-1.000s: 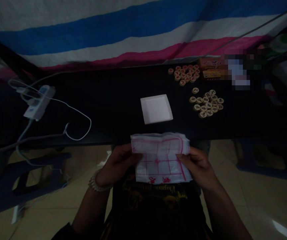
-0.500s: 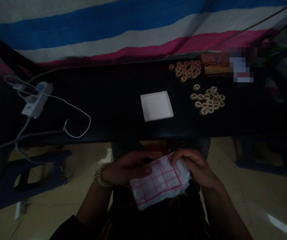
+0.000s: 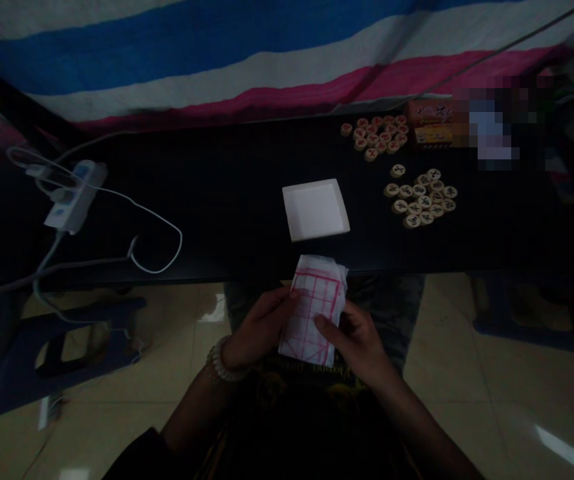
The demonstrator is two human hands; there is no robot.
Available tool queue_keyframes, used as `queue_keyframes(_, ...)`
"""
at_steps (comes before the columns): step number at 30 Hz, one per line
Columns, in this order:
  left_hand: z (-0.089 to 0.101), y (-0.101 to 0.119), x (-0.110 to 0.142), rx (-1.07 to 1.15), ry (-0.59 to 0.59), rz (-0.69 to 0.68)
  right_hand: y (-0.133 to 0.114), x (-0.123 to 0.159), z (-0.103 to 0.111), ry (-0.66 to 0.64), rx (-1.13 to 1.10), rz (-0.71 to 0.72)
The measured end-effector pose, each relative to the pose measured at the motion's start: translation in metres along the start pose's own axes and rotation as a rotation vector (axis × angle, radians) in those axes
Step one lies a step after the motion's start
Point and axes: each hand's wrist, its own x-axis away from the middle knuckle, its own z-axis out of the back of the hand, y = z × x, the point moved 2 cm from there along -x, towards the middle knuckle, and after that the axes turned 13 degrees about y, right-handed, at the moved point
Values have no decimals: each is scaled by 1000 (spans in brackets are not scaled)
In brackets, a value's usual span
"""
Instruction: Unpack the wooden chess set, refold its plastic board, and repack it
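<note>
White, thin sheet folded into an upright rectangle and printed with a red grid is held over the lap, just off the near edge of the black table. It is gripped at its left side by the left hand, above a pale beaded bracelet, and pinched at its lower right by the right hand, whose thumb is laid across the grid. Beyond the sheet, a shallow, square white tray is set on the table. To its right, round wooden discs with black characters are loosely clustered; farther back, round wooden discs with red characters are gathered beside a reddish-orange printed box. At the left, a white power strip is plugged with pale cables. Behind the table, a blue, white and pink striped sheet is hung.
</note>
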Motion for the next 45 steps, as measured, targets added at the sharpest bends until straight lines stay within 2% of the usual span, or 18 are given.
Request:
queue_keyframes(5, 3, -2, 2, 62, 18, 54, -10, -6, 4, 17, 89, 125)
queue_keyframes(9, 2, 9, 5, 11, -187, -31, -17, -8, 15, 94, 229, 238)
queue_keyframes(11, 3, 13, 6, -51, -249, -94, -22, -8, 20, 133, 279, 299)
queue_keyframes(13, 6, 13, 6, -75, -246, -138, -27, -8, 23, 109, 256, 350)
queue_keyframes(17, 10, 12, 8, -46, -175, -221, -37, -10, 29, -54, 178, 455)
queue_keyframes(20, 10, 13, 10, -23, -141, -214, -41, -11, 34, -85, 201, 499)
queue_keyframes(26, 7, 13, 14, 153, -119, 18, -39, -9, 33, -37, 261, 485)
queue_keyframes(33, 0, 15, 11, -101, -136, -123, -38, -9, 34, -75, 326, 419)
queue_keyframes(38, -1, 12, 9, -156, -92, -152, -31, -7, 39, -137, 198, 276)
queue_keyframes(45, 0, 8, 7, -127, -94, -137, -27, -8, 21, 52, 356, 381)
